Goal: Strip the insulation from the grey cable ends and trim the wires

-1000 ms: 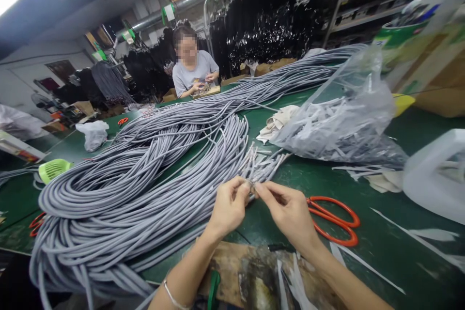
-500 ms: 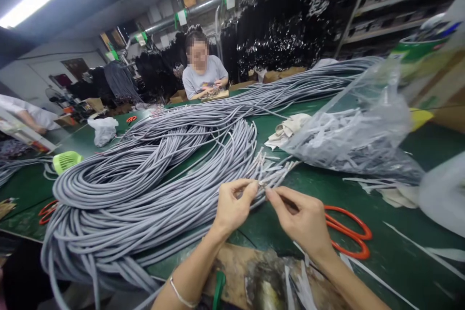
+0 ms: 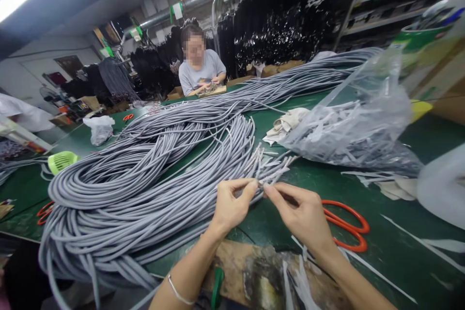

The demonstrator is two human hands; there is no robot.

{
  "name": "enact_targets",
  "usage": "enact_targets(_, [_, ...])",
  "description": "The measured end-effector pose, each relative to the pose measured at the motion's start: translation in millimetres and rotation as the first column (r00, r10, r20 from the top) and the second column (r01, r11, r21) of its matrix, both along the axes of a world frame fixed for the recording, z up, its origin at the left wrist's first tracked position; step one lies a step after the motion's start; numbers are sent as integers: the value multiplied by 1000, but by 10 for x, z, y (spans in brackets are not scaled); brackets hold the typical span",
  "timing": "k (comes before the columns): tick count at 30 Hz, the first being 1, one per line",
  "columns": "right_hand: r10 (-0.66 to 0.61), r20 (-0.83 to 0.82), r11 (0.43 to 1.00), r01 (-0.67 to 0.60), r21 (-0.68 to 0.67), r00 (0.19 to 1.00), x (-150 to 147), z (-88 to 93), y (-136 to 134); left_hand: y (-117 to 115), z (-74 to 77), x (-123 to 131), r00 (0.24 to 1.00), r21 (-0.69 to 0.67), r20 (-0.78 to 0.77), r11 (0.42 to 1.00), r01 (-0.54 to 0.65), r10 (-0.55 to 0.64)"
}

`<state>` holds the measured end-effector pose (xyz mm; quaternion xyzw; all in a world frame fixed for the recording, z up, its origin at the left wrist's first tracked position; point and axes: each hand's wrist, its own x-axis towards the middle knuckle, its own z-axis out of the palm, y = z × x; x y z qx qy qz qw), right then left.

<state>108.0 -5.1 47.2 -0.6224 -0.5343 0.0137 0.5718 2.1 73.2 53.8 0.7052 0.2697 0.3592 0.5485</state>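
A big bundle of grey cables (image 3: 145,174) lies coiled across the green table (image 3: 381,252). Its cut ends (image 3: 271,164) fan out just beyond my hands. My left hand (image 3: 230,206) pinches one cable end between thumb and fingers. My right hand (image 3: 303,213) meets it fingertip to fingertip and pinches the tip of the same end. Both hands hover low over the table's near side. Orange scissors (image 3: 348,232) lie right behind my right hand.
A clear plastic bag of grey strips (image 3: 348,126) and a cloth (image 3: 286,123) sit to the right. A worn wooden board (image 3: 254,276) lies at the near edge. A green item (image 3: 61,161) and more orange scissors (image 3: 44,210) are at left. A person (image 3: 199,70) works across the table.
My hands stay pinched together on the cable end, shifting only slightly. The view has swung a little.
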Motion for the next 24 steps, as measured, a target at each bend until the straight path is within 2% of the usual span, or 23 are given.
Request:
enact_targets(5, [195, 214, 962, -229, 147, 957, -118, 27, -59, 102, -54, 44, 990, -30, -14, 990, -138, 138])
enact_targets(6, [202, 222, 960, -238, 149, 954, -128, 21, -61, 117, -62, 50, 989, -51, -12, 988, -148, 148])
enact_targets(10, [-17, 44, 998, 15, 54, 999, -80, -28, -18, 103, -48, 47, 997, -143, 16, 987, -75, 79])
enact_targets(12, [-70, -1, 998, 70, 0, 998, -38, -47, 13, 71, -27, 37, 999, -172, 27, 985, -27, 32])
enact_targets(16, [-39, -74, 997, 34, -71, 997, -3, -45, 41, 25, -5, 28, 1000, -157, 22, 987, 22, -19])
enact_targets(21, [33, -190, 996, -49, -77, 981, -5, -11, 46, -16, 17, 25, 999, -32, -37, 999, 31, -32])
enact_targets(24, [3, -95, 1000, -3, 0, 995, -29, -17, 41, -44, 22, 24, 999, 4, -49, 1000, -18, 18])
